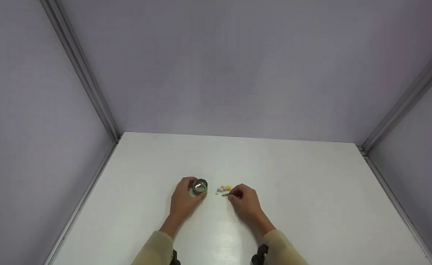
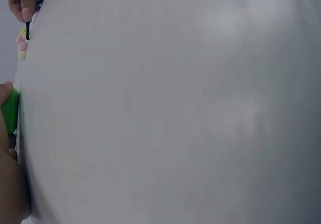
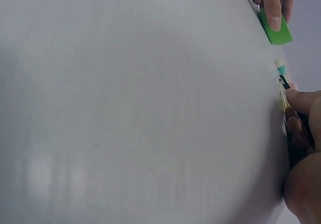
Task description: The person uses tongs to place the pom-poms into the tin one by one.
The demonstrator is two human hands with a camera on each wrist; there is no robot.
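Left hand (image 1: 184, 198) curled round the small round cup with the green wall and shiny metal inside (image 1: 199, 186), thumb and fingers gripping its side as it stood on the white worktop (image 1: 311, 206). Right hand (image 1: 246, 200) was pinched narrow on a thin dark pair of tweezers (image 1: 226, 194), tips pointing at the little cluster of pastel beads (image 1: 223, 189), pink, yellow, pale green and blue, lying just beside the cup and between the two hands.

Those beads looked tiny and light, the sort that would likely roll or skitter off at a nudge, so I reckoned each wanted taking across its middle with a gentle squeeze. Whether the tweezer tips already held one, I could not tell; too small from where I stood.

From the right wrist view the cup's green wall (image 3: 275, 29) showed under a fingertip, beads (image 3: 281, 68) just below it. Grey panel walls (image 1: 216, 66) closed in the worktop on three sides.
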